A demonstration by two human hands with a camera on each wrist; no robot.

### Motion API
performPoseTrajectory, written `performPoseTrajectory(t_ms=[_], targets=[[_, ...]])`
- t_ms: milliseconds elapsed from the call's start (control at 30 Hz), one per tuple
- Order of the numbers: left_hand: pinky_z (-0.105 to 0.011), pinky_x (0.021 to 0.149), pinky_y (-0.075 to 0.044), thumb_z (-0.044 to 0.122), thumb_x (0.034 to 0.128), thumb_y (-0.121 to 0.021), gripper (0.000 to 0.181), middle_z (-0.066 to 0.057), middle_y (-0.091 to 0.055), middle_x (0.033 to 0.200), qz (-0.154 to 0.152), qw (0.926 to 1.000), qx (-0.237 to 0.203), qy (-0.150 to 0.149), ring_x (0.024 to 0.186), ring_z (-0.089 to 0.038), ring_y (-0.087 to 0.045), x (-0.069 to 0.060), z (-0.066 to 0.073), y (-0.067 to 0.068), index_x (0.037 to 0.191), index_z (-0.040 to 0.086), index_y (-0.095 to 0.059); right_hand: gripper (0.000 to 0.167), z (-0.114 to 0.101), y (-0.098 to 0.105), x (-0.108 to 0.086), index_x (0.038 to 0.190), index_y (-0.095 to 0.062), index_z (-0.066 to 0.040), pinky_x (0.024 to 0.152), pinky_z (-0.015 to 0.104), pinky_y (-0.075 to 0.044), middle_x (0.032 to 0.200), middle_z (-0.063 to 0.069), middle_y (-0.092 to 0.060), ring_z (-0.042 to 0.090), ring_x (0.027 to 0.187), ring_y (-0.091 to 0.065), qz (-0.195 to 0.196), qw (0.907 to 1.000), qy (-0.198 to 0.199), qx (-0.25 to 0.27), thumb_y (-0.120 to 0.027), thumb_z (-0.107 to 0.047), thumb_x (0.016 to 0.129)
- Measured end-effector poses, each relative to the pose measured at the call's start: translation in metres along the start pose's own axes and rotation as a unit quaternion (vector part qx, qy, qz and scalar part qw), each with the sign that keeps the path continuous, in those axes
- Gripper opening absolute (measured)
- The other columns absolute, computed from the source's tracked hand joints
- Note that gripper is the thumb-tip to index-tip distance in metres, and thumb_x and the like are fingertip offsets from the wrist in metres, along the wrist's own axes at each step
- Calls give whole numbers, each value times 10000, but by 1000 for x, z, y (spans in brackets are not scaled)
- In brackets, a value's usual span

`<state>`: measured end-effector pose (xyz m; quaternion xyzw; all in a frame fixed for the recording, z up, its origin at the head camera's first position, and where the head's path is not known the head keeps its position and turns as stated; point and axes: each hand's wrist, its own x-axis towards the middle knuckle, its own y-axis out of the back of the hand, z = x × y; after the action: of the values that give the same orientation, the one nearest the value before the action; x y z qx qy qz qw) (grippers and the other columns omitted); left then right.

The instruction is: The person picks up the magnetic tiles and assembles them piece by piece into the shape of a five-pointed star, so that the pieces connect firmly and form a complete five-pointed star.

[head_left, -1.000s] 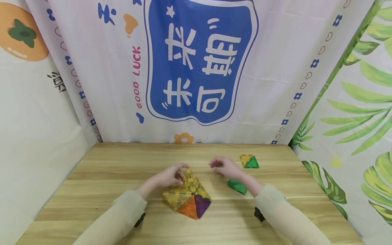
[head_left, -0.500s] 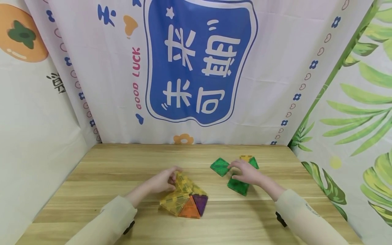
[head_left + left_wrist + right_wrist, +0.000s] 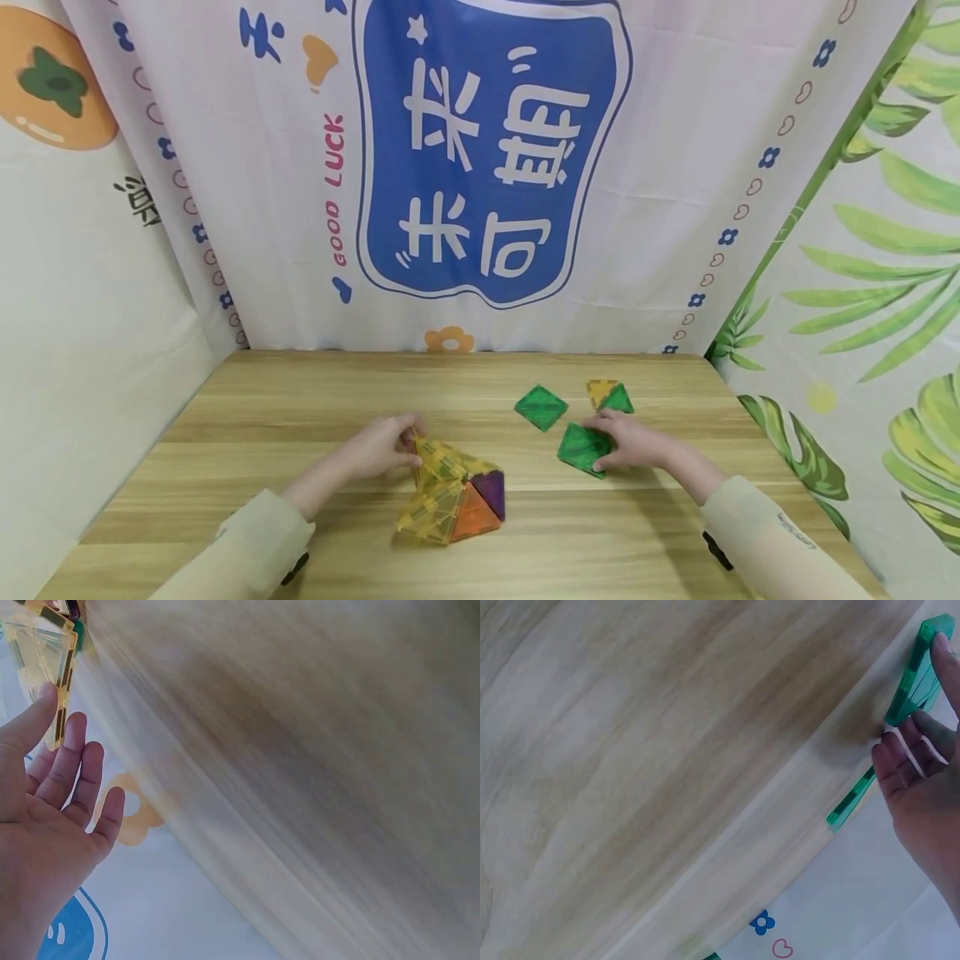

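Note:
A cluster of translucent magnetic tiles stands on the table left of centre. Its yellow tiles [image 3: 431, 510] join an orange triangle [image 3: 474, 514] and a purple triangle [image 3: 491, 493]. My left hand [image 3: 375, 450] pinches a yellow tile edge at the cluster's far left; in the left wrist view the thumb presses the yellow tile [image 3: 41, 664], with fingers behind it. To the right, my right hand [image 3: 639, 442] holds a green tile piece [image 3: 579, 448] by its right side. In the right wrist view, thumb and fingertips pinch that green piece [image 3: 915, 671].
A green diamond of tiles [image 3: 542, 407] lies just behind the held green piece. Further back right, a yellow triangle [image 3: 602, 390] and a green triangle [image 3: 618, 400] lie together. The wooden table [image 3: 300, 383] ends at a printed cloth [image 3: 300, 317].
My right hand has moved right, past the green diamond, onto the nearer green piece. My left hand has shifted left and turned the yellow, orange and purple cluster.

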<state>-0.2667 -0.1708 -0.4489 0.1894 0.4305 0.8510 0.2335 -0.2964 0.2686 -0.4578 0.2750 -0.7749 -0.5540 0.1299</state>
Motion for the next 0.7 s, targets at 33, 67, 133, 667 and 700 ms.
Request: performPoseTrajectory(t_ms=[33,67,133,667,700], targets=[[-313,709,-538,148,764,-771,330,-6,-625,846,-1,10000,49,0,787,-165,-603,0,0,0,1030,52,-601,724,0,0,0,1349,-485,-18,983,544,-400,1346,230,-440,394,1211,-455,20,10000,-7,23,-752,-385,786],[-334,722,-540,162,754,-779,331,-4,-630,854,12,10000,78,-11,799,-172,-605,-1,1,0,1018,59,-608,714,-1,0,0,1333,-499,-13,977,537,-406,1324,218,-456,380,1192,-469,39,10000,-24,58,-758,-382,779],[-351,739,-541,195,733,-795,330,11,-635,863,57,9998,167,-37,814,-168,-607,-1,1,-1,988,80,-620,692,-1,-1,1,1297,-527,-5,969,522,-416,1280,190,-487,352,1157,-491,76,9999,-69,125,-770,-377,766],[-416,927,-467,291,738,-790,365,51,-638,1019,-54,9979,251,-593,1005,-154,-578,-7,-2,-7,1032,134,-641,403,3,-5,3,1053,-477,-56,763,263,-447,981,45,-510,162,899,-480,-8,9876,-427,1508,-762,-166,791],[-425,946,-457,281,745,-786,364,43,-640,1041,-85,9977,237,-634,1028,-157,-575,-7,-3,-7,1046,134,-644,364,4,-5,2,1051,-491,-46,762,260,-452,977,43,-519,158,899,-487,21,9871,-405,1549,-743,-142,807]])
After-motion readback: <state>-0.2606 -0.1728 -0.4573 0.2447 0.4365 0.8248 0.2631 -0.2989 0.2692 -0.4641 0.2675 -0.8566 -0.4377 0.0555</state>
